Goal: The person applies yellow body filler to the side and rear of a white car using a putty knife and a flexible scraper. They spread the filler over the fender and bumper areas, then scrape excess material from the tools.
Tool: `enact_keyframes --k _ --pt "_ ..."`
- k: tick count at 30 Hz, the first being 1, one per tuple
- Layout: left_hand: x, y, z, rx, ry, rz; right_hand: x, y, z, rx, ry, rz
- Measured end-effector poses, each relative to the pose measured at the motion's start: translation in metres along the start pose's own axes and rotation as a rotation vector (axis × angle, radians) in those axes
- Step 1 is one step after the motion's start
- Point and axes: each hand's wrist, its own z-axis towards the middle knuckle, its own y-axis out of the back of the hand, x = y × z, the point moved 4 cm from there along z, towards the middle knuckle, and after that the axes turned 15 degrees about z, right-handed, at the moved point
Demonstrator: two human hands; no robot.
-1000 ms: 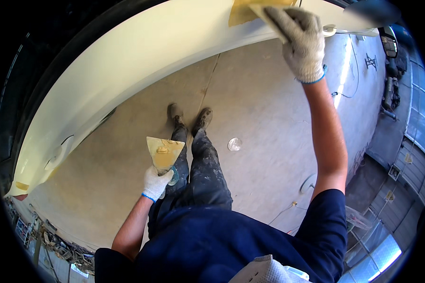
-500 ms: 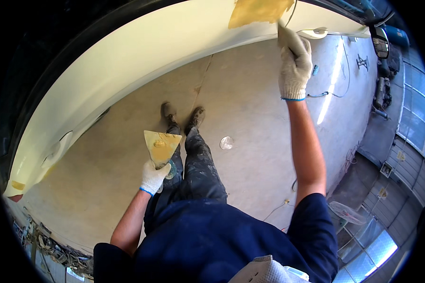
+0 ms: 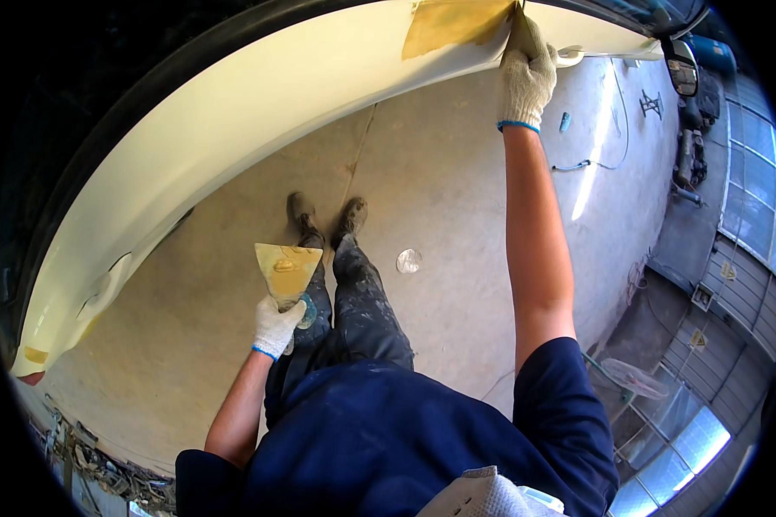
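Left hand (image 3: pixel 276 327): you grasp the putty knife (image 3: pixel 309 256) face-up, likely keeping putty (image 3: pixel 286 277) aboard.
Right hand (image 3: pixel 527 82): you pinch a spreader (image 3: pixel 517 33) at the car door's (image 3: pixel 319 69) tan patch (image 3: pixel 453 28).

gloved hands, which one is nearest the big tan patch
The right hand, at the right edge of the tan patch; the left hand is far lower, gripping a tan-smeared spreader.

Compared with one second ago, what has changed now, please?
The right hand has moved its spreader from across the yellow patch to the patch's right edge, turning it more upright in view. Nothing was taken up or let go. The left hand holds the paste-covered scraper as before.
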Motion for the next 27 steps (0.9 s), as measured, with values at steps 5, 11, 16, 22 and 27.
enact_keyframes --k 5,11,16,22,27 --pt "0.013 -0.003 0.005 0.027 0.009 -0.028 0.01 -0.001 -0.019 0.011 0.008 -0.005" --pt "0.001 -0.002 0.003 0.018 -0.013 -0.013 0.018 0.0 -0.003 0.013 0.028 -0.093" --pt "0.002 -0.001 0.004 0.0 -0.038 0.026 0.01 0.001 -0.01 -0.002 -0.033 -0.119" --pt "-0.002 0.001 0.002 0.024 -0.027 0.051 0.005 0.004 -0.004 0.028 -0.012 -0.195" --pt "-0.003 0.001 0.001 0.036 -0.016 0.047 0.014 0.007 0.007 0.001 0.056 -0.13"
